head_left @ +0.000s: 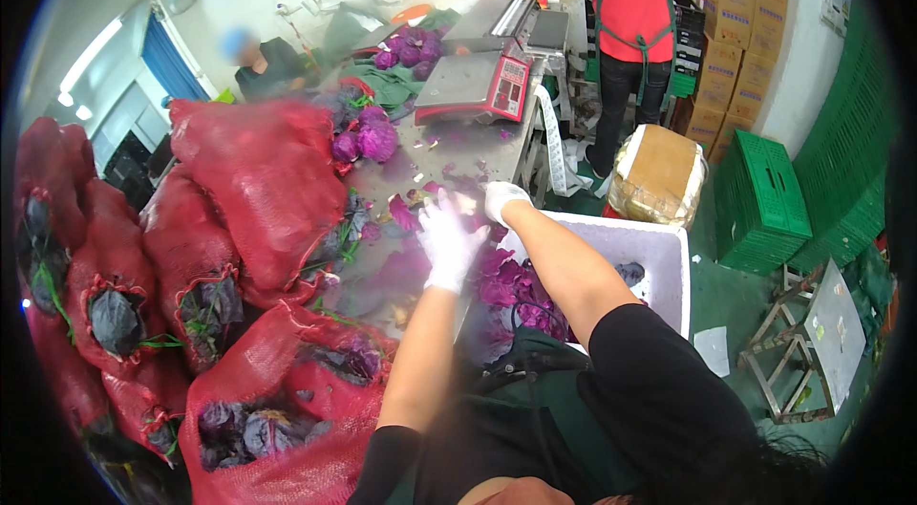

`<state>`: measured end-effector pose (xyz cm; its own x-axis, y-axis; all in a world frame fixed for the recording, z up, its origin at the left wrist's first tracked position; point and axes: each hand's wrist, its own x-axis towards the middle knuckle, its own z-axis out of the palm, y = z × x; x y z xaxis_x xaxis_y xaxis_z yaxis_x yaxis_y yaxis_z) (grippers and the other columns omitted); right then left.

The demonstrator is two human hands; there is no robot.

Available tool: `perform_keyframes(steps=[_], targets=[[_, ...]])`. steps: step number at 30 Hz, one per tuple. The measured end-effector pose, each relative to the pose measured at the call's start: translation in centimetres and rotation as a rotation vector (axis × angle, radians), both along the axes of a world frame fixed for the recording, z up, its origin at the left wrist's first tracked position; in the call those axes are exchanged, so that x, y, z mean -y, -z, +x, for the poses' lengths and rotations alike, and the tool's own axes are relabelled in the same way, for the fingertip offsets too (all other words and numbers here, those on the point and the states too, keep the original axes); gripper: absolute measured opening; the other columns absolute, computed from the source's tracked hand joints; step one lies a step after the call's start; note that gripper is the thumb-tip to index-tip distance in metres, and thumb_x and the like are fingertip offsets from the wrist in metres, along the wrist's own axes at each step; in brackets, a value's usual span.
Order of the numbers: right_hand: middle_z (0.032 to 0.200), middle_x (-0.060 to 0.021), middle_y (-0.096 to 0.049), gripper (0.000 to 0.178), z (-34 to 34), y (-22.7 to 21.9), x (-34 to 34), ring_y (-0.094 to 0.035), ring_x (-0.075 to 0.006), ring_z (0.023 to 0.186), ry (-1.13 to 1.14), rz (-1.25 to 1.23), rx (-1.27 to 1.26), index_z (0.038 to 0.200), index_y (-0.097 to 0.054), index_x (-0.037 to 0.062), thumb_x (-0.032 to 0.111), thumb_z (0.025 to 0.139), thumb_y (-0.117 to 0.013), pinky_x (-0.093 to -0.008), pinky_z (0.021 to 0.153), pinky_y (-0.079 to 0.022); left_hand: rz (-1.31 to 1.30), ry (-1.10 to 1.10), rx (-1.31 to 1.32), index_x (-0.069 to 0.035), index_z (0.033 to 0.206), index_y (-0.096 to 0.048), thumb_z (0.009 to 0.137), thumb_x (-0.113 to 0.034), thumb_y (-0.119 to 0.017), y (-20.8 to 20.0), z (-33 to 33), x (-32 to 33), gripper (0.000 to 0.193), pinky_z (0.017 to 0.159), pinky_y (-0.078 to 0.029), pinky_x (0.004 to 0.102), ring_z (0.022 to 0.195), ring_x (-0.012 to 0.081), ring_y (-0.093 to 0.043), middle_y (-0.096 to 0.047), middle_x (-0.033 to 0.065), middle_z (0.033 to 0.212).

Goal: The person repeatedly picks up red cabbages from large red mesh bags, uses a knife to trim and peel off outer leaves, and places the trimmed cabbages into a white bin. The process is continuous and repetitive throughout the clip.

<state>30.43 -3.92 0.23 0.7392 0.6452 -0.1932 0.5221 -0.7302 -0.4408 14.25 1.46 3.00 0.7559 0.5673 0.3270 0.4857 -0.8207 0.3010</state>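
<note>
My left hand (pixel 449 242), in a white glove, is over the metal table (pixel 392 182) with its fingers spread and nothing in them. Just right of it, my gloved right hand (pixel 504 202) is closed at the table's edge; what it holds, if anything, is hidden. Pale scraps (pixel 464 204) lie between the two hands. Loose purple cabbage leaves (pixel 403 213) are scattered beside my left hand. Below my right forearm stands a white foam box (pixel 674 261) with purple cabbage leaves (pixel 521 290) in it.
Red mesh sacks (pixel 258 190) of red cabbages crowd the left. A red scale (pixel 468 87) and trimmed cabbages (pixel 377 137) sit farther back on the table. One person (pixel 635 3) stands behind; another (pixel 269 65) is far left. A wrapped carton (pixel 659 175), green crates (pixel 761 204) and a metal stool (pixel 831 338) are right.
</note>
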Motion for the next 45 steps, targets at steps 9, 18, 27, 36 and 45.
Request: perform_keyframes(steps=[9, 18, 27, 36, 45], targets=[[0.124, -0.0268, -0.065, 0.051, -3.1, -3.7, 0.9, -0.064, -0.0427, 0.115, -0.26, 0.11, -0.092, 0.139, -0.049, 0.0046, 0.004, 0.088, -0.052, -0.0481, 0.096, -0.051, -0.294, 0.391, -0.043, -0.008, 0.16, -0.009, 0.051, -0.043, -0.097, 1.4, -3.1, -8.9, 0.145, 0.121, -0.025, 0.052, 0.148, 0.0482, -0.021, -0.019, 0.0306, 0.159], [0.109, -0.0301, -0.068, 0.037, -4.6, -3.3, 0.0, -0.067, -0.0437, 0.106, -0.232, 0.084, 0.177, 0.128, -0.052, -0.0027, 0.01, 0.093, -0.05, -0.0494, 0.093, -0.053, -0.107, 0.159, 0.076, 0.003, 0.143, -0.041, 0.062, -0.052, -0.088, 1.2, -0.8, -6.3, 0.109, 0.11, -0.041, 0.0466, 0.132, 0.0414, -0.045, -0.048, 0.0252, 0.14], [0.11, -0.0306, -0.067, 0.027, -1.4, 5.4, 4.4, -0.066, -0.0444, 0.107, 0.066, 0.088, 0.037, 0.116, -0.058, -0.0015, 0.011, 0.092, -0.054, -0.0499, 0.09, -0.054, 0.091, 0.132, 0.024, -0.002, 0.141, -0.044, 0.063, -0.042, -0.088, -1.1, -0.9, -0.9, 0.099, 0.103, -0.045, 0.053, 0.127, 0.0408, -0.048, -0.05, 0.022, 0.136], [0.097, -0.0126, -0.071, 0.045, -4.2, -2.4, 8.7, -0.07, -0.024, 0.07, 0.143, 0.363, -0.465, 0.131, -0.06, 0.0053, 0.019, 0.088, -0.067, -0.0344, 0.059, -0.057, -0.162, 0.295, 0.373, 0.001, 0.143, -0.041, 0.061, -0.032, -0.093, 2.8, -7.2, -3.8, 0.103, 0.118, -0.031, 0.0497, 0.14, 0.0416, -0.036, -0.038, 0.0251, 0.151], [0.128, -0.0258, -0.063, 0.072, -8.8, -3.3, 4.8, -0.065, -0.0351, 0.115, -0.185, 0.504, -0.131, 0.142, -0.05, 0.0001, 0.032, 0.082, -0.071, -0.0381, 0.1, -0.052, -0.086, 0.265, 0.333, 0.003, 0.143, -0.042, 0.064, -0.037, -0.09, 2.0, -5.8, -3.4, 0.1, 0.115, -0.034, 0.0512, 0.137, 0.0432, -0.039, -0.042, 0.0266, 0.146]])
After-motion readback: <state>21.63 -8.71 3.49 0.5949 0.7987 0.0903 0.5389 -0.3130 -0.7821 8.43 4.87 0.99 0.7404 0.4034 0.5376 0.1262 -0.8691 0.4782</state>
